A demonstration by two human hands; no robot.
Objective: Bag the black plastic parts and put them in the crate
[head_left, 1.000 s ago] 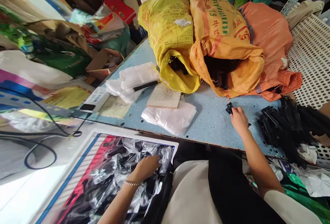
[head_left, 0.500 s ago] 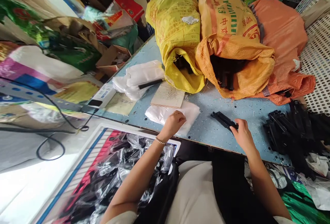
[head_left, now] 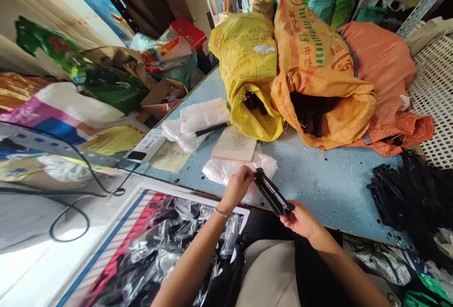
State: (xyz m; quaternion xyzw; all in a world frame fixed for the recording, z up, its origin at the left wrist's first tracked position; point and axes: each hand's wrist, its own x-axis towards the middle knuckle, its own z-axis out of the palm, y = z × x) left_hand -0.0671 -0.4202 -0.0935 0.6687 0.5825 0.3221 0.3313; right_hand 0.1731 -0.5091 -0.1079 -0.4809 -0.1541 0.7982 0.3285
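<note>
a black piece (head_left: 272, 192) is held at its near end by the right hand (head_left: 299, 220), with fingers and thumb closed on it. its long axis is slanted across the front edge region of the desk (head_left: 329, 189): the far end is pointed away from the body and to the left, the near end back to the right, close to the front edge. the far end is met by the left hand (head_left: 240, 183), whose fingers are curled in; whether anything is pinched by them cannot be told.

behind the left hand, white plastic bags (head_left: 215, 170) are laid near the front edge, partly covered by a flat board (head_left: 233, 144).

open room is left to the right of the piece, as far as a pile of black pieces (head_left: 399, 194) at the desk's right end. toward the back, this room is bounded by a yellow sack (head_left: 247, 62), an orange sack (head_left: 314, 54) and a reddish sack (head_left: 382, 64). below the front edge, at the left, wrapped pieces (head_left: 166, 245) are heaped in a tray (head_left: 102, 248).
</note>
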